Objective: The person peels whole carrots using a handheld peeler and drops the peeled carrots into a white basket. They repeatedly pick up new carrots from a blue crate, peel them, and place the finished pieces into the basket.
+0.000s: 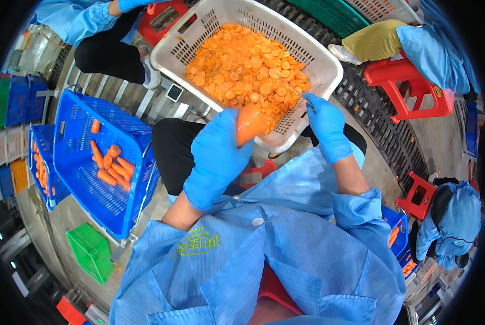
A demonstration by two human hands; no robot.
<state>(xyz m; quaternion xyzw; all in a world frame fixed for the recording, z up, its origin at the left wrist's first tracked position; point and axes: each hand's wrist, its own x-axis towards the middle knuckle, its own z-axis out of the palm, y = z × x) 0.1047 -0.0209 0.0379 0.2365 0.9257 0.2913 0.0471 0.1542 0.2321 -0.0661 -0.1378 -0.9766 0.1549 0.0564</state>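
Note:
My gloved left hand grips a thick peeled carrot, its wet orange end showing past the thumb. In my gloved right hand is a knife, its thin blade pointing up and left over the carrot slices. Those slices lie heaped in a white perforated plastic crate before my knees. Both hands are near the crate's closest corner, with the carrot above its rim. Part of the blade is hard to make out against the slices.
At left, a blue plastic basket holds several whole carrots. A green basket sits below it. Co-workers in blue coats sit nearby, by red plastic stools. Black slotted matting runs along the floor at right.

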